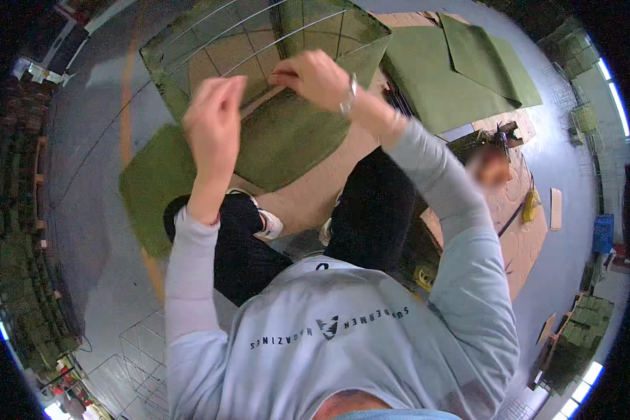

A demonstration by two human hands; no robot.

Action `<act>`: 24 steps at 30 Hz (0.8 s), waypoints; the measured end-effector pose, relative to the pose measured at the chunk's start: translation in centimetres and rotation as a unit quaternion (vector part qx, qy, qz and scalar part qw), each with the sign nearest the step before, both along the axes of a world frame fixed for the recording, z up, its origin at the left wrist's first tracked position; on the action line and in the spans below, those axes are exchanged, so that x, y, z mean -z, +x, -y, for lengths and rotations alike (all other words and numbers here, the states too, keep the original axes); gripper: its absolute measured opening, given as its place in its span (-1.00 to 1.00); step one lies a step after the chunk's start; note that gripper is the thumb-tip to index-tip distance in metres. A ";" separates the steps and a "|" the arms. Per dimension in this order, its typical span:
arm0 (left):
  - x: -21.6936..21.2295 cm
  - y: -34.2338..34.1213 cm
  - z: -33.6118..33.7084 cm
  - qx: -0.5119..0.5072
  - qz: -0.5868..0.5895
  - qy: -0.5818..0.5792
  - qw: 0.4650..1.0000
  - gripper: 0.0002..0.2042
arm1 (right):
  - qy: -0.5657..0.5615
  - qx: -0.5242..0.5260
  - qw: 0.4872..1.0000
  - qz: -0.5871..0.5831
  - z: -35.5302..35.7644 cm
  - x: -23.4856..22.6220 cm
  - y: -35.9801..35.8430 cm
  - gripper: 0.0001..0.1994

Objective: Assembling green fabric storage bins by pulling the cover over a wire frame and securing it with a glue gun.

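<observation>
Both my hands are raised over a wire frame (248, 35) with green sheet material (169, 59) around it. My left hand (215, 115) is closed, with thumb and fingertips drawn together; whatever is in it, if anything, is too small to make out. To its right, my right hand (316, 78) is also closed in a pinch, fingertips pointing toward the left hand. A bracelet (350, 94) circles that wrist. The hands are apart from each other. Below them a green panel (287, 143) lies on brown cardboard (308, 199) in front of my feet.
More green sheets (441, 77) lie at the far right, one folded over. A yellow-handled tool (531, 206) rests on cardboard at the right. Loose wire frames (136, 353) are on the floor at lower left. A blue crate (603, 233) stands at the right edge.
</observation>
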State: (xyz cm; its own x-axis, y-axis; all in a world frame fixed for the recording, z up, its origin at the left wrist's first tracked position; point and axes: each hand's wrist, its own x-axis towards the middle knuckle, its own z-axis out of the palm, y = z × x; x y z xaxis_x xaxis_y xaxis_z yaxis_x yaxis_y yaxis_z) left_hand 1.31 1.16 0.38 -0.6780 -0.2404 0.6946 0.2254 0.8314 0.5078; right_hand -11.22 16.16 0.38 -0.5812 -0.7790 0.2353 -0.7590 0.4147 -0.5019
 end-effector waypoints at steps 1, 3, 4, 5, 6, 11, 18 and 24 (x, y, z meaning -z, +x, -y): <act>-0.4 1.6 0.1 -0.052 -0.050 -0.073 0.995 -0.83 | -0.001 0.006 1.000 -0.005 -0.8 1.0 1.3 -0.78; 1.2 3.7 0.1 -0.078 -0.021 -0.144 0.986 -0.80 | -0.272 -0.084 0.938 -0.200 -1.3 4.0 3.1 -0.72; 1.5 4.1 -0.2 -0.060 -0.008 -0.159 0.985 -0.79 | -0.274 -0.089 0.938 -0.195 -0.6 4.2 3.9 -0.72; 1.9 4.3 -0.6 -0.041 0.005 -0.173 0.984 -0.78 | -0.265 -0.110 0.929 -0.234 0.4 4.3 4.5 -0.71; 2.4 4.7 -0.5 -0.025 0.035 -0.154 0.987 -0.80 | -0.255 -0.129 0.919 -0.274 1.1 4.5 5.0 -0.69; 1.7 3.4 -0.2 -0.031 0.105 -0.128 0.986 -0.88 | -0.158 -0.149 0.966 -0.140 1.9 3.8 3.4 -0.79; 1.4 0.8 1.0 -0.033 0.165 -0.082 0.982 -0.95 | -0.008 -0.180 0.982 -0.061 2.5 1.0 -0.6 -0.80; 1.5 -4.3 -1.3 0.019 0.069 -0.077 0.994 -0.83 | 0.020 -0.188 0.981 -0.046 -1.3 -1.8 -4.4 -0.77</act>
State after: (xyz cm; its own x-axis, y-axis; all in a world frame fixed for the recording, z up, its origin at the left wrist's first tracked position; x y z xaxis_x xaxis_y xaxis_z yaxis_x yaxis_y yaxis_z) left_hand -3.00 2.51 -1.12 -0.7756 -0.1117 0.6212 0.1945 0.8940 0.4036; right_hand -15.57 17.45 2.22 -0.2289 -0.9436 0.2390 -0.9036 0.1146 -0.4127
